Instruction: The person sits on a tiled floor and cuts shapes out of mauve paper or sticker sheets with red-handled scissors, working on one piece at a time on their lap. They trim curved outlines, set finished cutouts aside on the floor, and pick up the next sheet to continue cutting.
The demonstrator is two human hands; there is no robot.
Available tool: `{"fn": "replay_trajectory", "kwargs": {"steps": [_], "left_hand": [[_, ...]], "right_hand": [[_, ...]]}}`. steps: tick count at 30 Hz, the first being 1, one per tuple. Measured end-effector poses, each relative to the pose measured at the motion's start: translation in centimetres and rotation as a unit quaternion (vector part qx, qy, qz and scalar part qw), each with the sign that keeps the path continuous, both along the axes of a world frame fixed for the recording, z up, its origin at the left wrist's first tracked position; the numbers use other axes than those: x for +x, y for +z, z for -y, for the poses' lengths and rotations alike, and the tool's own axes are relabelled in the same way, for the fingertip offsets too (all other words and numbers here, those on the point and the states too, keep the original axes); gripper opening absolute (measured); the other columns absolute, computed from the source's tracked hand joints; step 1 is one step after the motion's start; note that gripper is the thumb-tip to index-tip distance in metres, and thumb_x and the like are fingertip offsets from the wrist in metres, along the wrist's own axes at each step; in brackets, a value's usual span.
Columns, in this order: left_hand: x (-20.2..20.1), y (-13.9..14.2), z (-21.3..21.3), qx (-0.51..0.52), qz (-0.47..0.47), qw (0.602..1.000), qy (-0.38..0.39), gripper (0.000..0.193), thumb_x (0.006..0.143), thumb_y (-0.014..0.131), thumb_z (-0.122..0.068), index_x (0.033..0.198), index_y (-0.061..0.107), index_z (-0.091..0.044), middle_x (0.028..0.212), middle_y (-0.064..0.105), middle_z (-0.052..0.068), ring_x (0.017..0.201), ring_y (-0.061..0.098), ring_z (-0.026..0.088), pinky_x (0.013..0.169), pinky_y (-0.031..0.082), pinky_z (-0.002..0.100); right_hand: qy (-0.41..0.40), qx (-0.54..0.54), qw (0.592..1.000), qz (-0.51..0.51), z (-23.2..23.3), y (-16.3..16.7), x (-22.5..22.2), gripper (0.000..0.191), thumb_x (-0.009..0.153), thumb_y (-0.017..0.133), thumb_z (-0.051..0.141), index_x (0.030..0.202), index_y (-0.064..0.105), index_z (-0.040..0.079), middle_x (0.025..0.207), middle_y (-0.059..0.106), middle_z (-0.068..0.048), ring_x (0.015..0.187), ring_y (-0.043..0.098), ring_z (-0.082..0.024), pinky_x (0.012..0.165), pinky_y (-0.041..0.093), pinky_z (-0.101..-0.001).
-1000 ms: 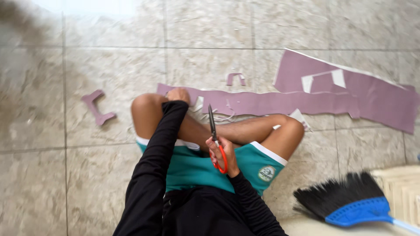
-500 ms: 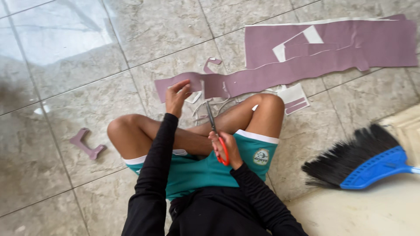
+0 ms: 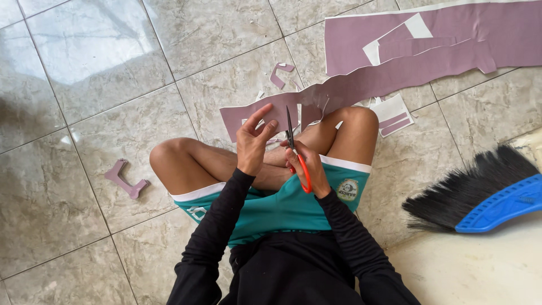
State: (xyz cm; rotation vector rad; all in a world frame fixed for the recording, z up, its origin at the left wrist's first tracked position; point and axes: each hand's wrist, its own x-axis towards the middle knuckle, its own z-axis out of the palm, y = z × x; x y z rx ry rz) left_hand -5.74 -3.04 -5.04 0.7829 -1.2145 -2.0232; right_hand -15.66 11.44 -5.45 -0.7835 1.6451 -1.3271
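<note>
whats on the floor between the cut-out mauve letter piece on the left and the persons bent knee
Nothing: in the head view, only bare marble floor tile separates the mauve cut-out piece from the bent knee. The other scraps lie farther up, near the long mauve strip.
</note>
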Motion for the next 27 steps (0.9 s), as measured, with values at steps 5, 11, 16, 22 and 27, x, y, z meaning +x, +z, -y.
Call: {"fn": "replay_trajectory", "kwargs": {"steps": [5,11,16,22,27], "left_hand": [[0.1,0.2,-0.3,-0.003,-0.002,1.000,-0.007,0.048,0.097,0.069,-0.003,0.143,0.058,0.003,0.121,0.070,0.010,0.106,0.068,0.012,0.092,0.059,0.027],[0.2,0.2,-0.2,0.013,0.010,1.000,-0.023,0.051,0.096,0.070,-0.005,0.145,0.057,0.002,0.119,0.071,0.010,0.102,0.068,0.011,0.088,0.060,0.026],[0.5,0.6,-0.1,0.004,0.011,0.999,-0.042,0.051,0.096,0.071,-0.005,0.144,0.058,0.003,0.119,0.071,0.011,0.100,0.068,0.011,0.087,0.060,0.027],[1.1,1.0,-0.7,-0.009,0.019,0.998,-0.055,0.048,0.095,0.070,-0.004,0.141,0.059,0.003,0.123,0.070,0.006,0.102,0.067,0.009,0.090,0.060,0.026],[1.9,2.0,-1.4,-0.049,0.042,0.996,-0.067,0.046,0.100,0.070,-0.004,0.145,0.061,0.001,0.116,0.072,0.010,0.102,0.066,0.011,0.089,0.057,0.027]], "right_hand": [[-0.015,-0.043,0.997,0.055,0.1,0.6,0.3,0.057,0.102,0.056,0.052,0.120,0.066,-0.001,0.073,0.054,0.002,0.061,0.053,-0.006,0.054,0.046,-0.0227],[-0.059,-0.022,0.994,0.085,-0.3,0.5,0.9,0.053,0.102,0.060,0.046,0.095,0.068,-0.005,0.053,0.048,0.000,0.039,0.043,-0.007,0.037,0.033,-0.0251],[-0.053,-0.040,0.994,0.081,-0.4,0.6,0.8,0.049,0.101,0.060,0.045,0.095,0.066,-0.004,0.052,0.048,0.000,0.036,0.041,-0.007,0.034,0.031,-0.0249],[-0.059,-0.039,0.992,0.105,-0.6,0.1,0.3,0.046,0.103,0.062,0.042,0.091,0.065,-0.003,0.052,0.045,0.001,0.037,0.040,-0.007,0.035,0.031,-0.0246],[-0.075,-0.102,0.984,0.125,0.1,0.2,-0.3,0.035,0.102,0.064,0.038,0.107,0.059,0.004,0.059,0.048,0.001,0.042,0.042,-0.006,0.039,0.035,-0.0224]]}}
